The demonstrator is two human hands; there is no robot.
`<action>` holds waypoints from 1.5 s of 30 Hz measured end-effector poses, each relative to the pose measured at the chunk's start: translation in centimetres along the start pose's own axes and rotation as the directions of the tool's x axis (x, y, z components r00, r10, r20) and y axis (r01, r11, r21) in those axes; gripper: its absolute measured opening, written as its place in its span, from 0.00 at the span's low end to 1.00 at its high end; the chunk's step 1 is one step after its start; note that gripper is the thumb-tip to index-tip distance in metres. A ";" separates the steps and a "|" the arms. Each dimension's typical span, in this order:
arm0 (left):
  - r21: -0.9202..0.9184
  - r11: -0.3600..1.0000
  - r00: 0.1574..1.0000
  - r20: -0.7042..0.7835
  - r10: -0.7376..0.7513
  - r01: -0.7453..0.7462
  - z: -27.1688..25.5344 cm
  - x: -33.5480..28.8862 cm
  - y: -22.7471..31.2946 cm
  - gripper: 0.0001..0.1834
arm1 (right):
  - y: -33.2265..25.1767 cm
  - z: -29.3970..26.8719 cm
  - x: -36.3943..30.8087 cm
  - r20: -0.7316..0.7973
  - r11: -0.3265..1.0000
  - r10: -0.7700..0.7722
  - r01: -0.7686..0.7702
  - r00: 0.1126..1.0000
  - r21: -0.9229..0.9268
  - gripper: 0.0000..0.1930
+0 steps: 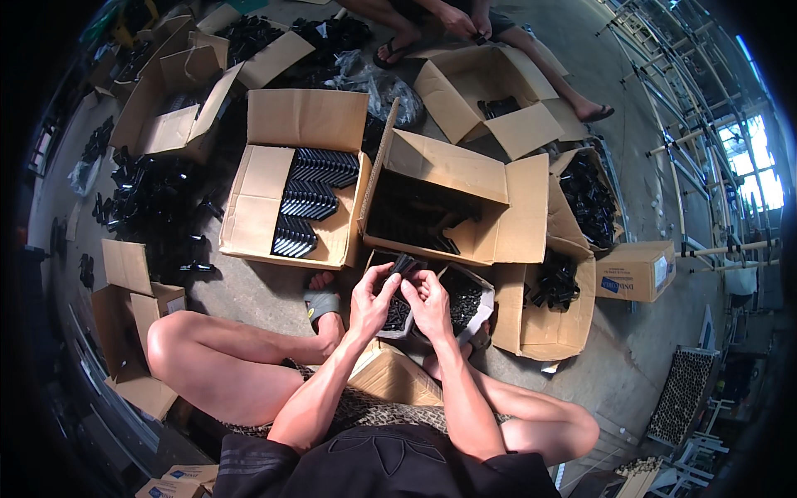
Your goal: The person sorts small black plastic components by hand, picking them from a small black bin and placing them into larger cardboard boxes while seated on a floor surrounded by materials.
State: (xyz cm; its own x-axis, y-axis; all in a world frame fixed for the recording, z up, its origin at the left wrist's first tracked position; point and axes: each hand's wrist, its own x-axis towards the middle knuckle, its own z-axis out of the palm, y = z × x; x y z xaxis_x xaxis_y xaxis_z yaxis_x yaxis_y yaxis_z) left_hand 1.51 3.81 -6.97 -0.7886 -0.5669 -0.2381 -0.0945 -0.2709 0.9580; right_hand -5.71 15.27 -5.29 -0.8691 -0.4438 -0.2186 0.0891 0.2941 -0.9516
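Observation:
Between my knees, my left hand (373, 297) and my right hand (427, 302) come together around a small black part (405, 265). Fingers and thumbs of both hands close on it; its exact kind is too small to make out. Just below my hands sit two small containers, the left one (397, 319) and the right one (466, 305), full of little dark pieces. Right ahead stands an open cardboard box (515, 212) with dark parts in its shadowed inside. Left of it, another cardboard box (249, 207) holds neat rows of black angled parts (309, 195).
Loose black parts (154, 195) lie heaped on the floor at left. A box (548, 332) with black parts stands at right, beside a closed carton (638, 271). Across from me, another person's hands (465, 21) work above an open box (452, 100). Metal racks (689, 124) line the right.

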 end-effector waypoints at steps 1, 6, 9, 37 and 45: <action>0.002 1.000 1.000 0.001 0.003 -0.003 0.0 0.0 0.1 0.19 | -0.1 0.2 -0.1 -0.014 0.999 -0.039 0.040 0.999 0.033 0.13; 0.024 1.000 1.000 -0.003 -0.002 0.002 0.0 -0.1 0.4 0.19 | -0.4 -0.6 0.2 0.033 0.989 0.079 -0.074 0.996 -0.128 0.11; 0.019 1.000 1.000 -0.001 0.002 -0.002 0.1 -0.1 0.2 0.19 | -0.4 0.0 0.0 -0.009 0.996 -0.038 0.039 0.999 0.075 0.13; 0.605 0.712 0.848 0.530 -0.026 -0.356 -1.5 -0.5 4.0 0.44 | 1.0 -4.4 0.8 0.261 0.861 0.483 -0.507 0.836 0.029 0.19; 0.698 0.651 0.915 0.404 -0.014 -0.298 -2.3 0.4 5.3 0.19 | 3.2 -2.7 2.9 0.204 0.787 0.528 -0.565 0.825 0.247 0.28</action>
State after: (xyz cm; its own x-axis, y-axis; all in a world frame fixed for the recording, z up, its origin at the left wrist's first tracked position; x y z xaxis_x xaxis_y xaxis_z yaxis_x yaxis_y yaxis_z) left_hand 2.10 0.37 -2.39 -0.9655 -0.2003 -0.1667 -0.2503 0.5353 0.8067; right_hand -9.28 17.18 -8.39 -0.5705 -0.3832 -0.7264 0.6815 0.2728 -0.6791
